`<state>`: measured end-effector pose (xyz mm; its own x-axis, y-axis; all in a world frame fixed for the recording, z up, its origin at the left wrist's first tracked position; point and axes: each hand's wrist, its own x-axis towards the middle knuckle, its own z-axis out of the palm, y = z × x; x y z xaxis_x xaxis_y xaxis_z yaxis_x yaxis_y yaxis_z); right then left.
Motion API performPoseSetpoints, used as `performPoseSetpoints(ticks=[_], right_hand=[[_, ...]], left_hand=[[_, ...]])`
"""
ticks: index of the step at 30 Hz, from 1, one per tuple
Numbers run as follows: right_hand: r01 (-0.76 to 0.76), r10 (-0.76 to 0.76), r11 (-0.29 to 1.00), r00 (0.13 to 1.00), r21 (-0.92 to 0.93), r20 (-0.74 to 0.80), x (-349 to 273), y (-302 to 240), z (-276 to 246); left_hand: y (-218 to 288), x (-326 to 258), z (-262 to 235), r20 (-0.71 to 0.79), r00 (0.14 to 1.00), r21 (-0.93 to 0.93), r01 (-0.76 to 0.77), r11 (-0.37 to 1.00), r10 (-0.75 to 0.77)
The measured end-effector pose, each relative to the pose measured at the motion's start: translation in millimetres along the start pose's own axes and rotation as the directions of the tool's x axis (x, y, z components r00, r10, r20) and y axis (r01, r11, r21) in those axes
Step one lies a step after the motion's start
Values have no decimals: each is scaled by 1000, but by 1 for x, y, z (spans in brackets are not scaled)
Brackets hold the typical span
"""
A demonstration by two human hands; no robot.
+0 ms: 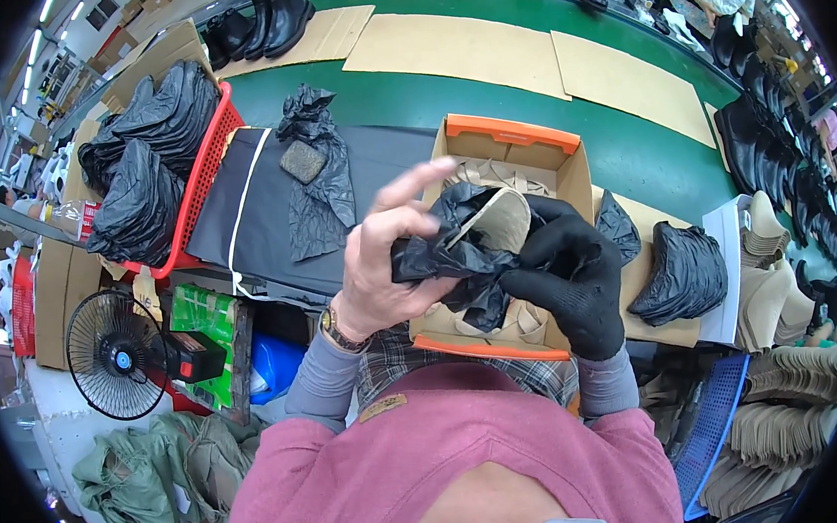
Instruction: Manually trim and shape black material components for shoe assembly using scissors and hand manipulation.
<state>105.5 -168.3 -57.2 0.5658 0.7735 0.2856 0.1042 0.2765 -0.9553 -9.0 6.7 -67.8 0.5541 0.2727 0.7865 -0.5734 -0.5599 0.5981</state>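
Note:
My bare left hand [387, 254], with a watch at the wrist, has its thumb against a crumpled black sheet [472, 282], while some of its fingers stand raised. The sheet is bunched around a beige curved shoe insert [500, 220], whose rounded end sticks up. From the other side, my right hand [573, 281], in a black glove, pinches the sheet beside the insert. Both hands are above an open cardboard shoe box [566, 171] with orange edges. Beige cut pieces [528, 320] lie in the box, partly hidden by my hands.
A red basket [210, 174] of black sheets stands left, near a stone block [303, 161] on another sheet. More folded black sheets [680, 272] and stacked beige inserts [765, 283] are right. Boots [279, 21] stand on the far green table; a fan [118, 355] is lower left.

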Motion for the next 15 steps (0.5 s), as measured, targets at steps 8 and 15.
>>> performPoseSetpoints(ticks=[8,15], right_hand=[[-208,228,967,965,148,-132,-2,-22,14],[16,-43,952,996,-305,-83,-5,-1,18]], left_hand=[[6,-4,4,106,994,345,-68,936,34],[5,-8,1,167,949,-165,295,941,-268]])
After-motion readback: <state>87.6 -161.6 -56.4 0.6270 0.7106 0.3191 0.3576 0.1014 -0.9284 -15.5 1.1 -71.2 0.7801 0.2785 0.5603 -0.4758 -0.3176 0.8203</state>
